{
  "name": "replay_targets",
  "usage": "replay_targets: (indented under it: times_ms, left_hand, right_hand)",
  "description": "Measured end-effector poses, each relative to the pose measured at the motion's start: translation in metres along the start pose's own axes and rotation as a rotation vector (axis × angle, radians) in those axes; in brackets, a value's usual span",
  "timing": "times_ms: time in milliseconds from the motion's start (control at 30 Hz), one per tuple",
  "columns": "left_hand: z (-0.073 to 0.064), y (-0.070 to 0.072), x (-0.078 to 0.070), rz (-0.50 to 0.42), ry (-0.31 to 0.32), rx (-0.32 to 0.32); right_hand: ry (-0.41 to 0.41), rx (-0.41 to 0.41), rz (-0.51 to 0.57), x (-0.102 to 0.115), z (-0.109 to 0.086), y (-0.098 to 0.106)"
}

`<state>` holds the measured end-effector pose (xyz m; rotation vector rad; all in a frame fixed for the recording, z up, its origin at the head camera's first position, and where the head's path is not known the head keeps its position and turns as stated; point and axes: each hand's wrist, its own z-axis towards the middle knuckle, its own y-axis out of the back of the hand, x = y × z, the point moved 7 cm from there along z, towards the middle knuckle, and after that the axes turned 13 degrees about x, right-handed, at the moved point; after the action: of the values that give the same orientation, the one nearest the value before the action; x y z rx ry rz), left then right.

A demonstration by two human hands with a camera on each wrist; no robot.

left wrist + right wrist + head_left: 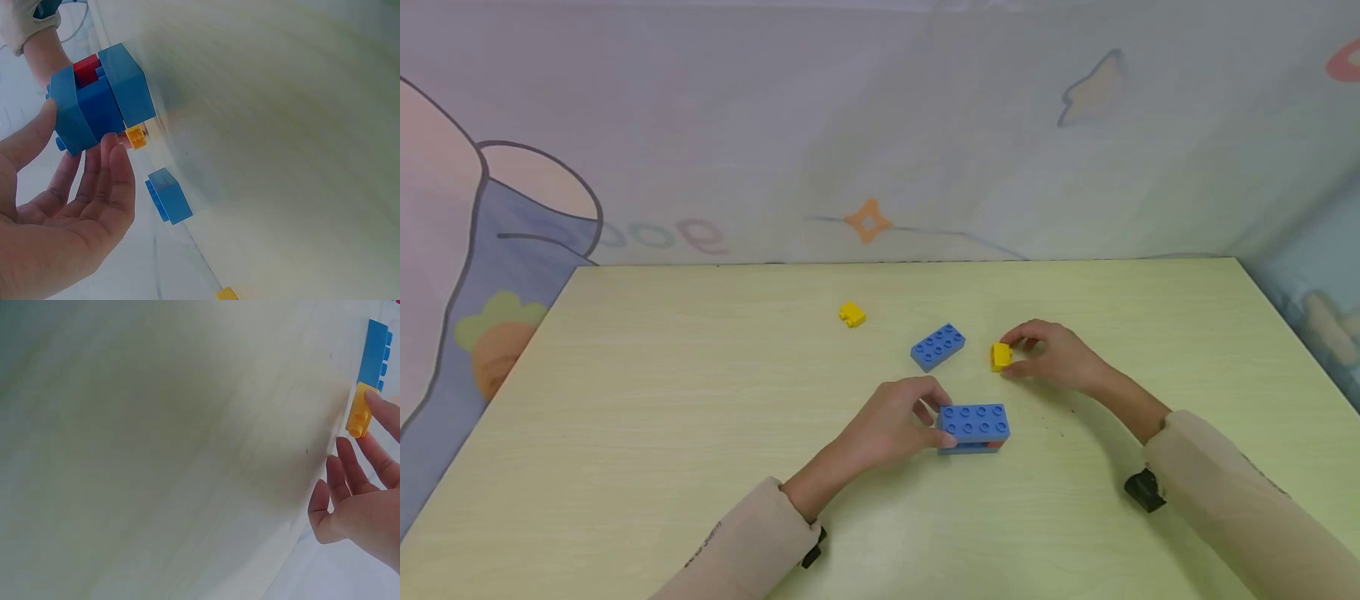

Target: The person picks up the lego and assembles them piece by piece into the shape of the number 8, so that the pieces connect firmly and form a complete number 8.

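My left hand (891,425) grips the left end of a stack of toy building bricks (976,423), thumb in front and fingers behind. Blue studded bricks form its top and bottom; in the left wrist view a darker blue brick (101,107) and a red brick (86,70) sit between them. Beyond and to the right, my right hand (1060,358) pinches a small yellow brick (1001,357) between thumb and fingers. The right wrist view shows studs on that yellow brick (359,415), which lies on its side at the tabletop. A loose blue brick (937,347) lies just left of it.
Another small yellow brick (852,314) lies on its side farther back on the pale wooden table (700,375). A printed cloth (760,125) hangs behind the table's back edge. Dark straps (1145,490) show below both sleeves.
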<state>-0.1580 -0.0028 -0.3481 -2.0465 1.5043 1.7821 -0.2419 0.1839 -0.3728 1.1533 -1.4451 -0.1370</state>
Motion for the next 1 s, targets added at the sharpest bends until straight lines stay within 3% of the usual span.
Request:
replay_targets:
  times_ms: [233,700,1000]
  left_hand:
    - [-0.001,0.0,-0.001,-0.004,0.004,-0.002]
    - [0.0,0.001,-0.001,-0.008,-0.012,0.002]
    - [0.001,0.0,0.001,-0.008,0.01,0.004]
  right_hand:
    - [0.043,0.022,0.013,0.009,-0.01,0.003]
    - [0.304,0.092,-0.074,0.062,-0.048,-0.001]
    - [0.329,0.069,-0.122,0.086,-0.066,-0.012]
